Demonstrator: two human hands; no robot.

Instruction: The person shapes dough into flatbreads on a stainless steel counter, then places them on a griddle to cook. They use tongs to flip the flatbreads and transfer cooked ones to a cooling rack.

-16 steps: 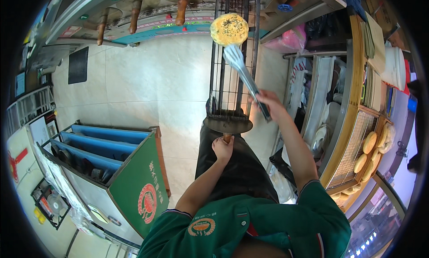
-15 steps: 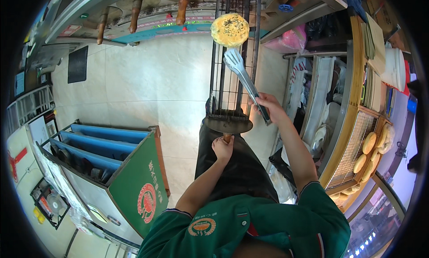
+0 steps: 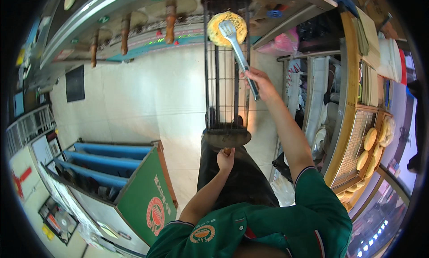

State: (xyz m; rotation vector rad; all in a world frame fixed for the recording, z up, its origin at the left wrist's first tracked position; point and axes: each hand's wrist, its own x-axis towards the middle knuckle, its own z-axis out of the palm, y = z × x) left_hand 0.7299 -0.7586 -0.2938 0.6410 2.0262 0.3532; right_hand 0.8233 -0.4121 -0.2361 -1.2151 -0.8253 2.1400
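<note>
My left hand (image 3: 225, 159) grips the short wooden handle of a round dark pan (image 3: 226, 138) held at waist height. My right hand (image 3: 259, 83) is raised and shut on the handle of long metal tongs (image 3: 239, 53). The tongs' flat slotted tip rests on a round yellow flatbread (image 3: 226, 28) lying at the far end of a tall black wire rack (image 3: 225, 79) that stands in front of me. My sleeves are green.
Several wooden-handled pans (image 3: 170, 20) hang along a steel counter edge at the top. A green and blue cart (image 3: 134, 186) stands at the lower left. A wire tray with several round golden breads (image 3: 370, 146) sits on the wooden counter at the right.
My right hand has lifted the tongs so their tip now lies on the yellow flatbread instead of just below it. The left hand and pan have stayed put.
</note>
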